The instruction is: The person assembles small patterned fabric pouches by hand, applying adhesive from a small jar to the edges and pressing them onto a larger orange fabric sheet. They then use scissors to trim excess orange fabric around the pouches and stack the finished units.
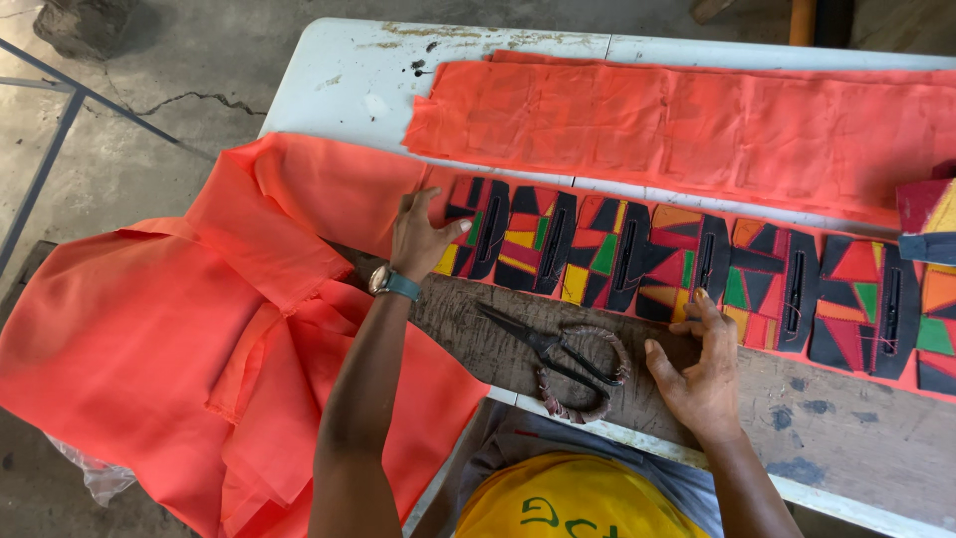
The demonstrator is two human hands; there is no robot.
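Observation:
A long strip of patchwork cloth in black, red, yellow, green and orange lies across the table, with several dark slits stitched into it. My left hand rests flat on its left end, fingers spread, a watch on the wrist. My right hand touches the strip's lower edge near the middle, fingers apart. Black scissors with cord-wrapped handles lie on a dark wooden board between my hands.
A plain orange cloth strip lies along the far side of the white table. More orange fabric hangs off the table's left end. Folded coloured cloth sits at the right edge. Concrete floor lies to the left.

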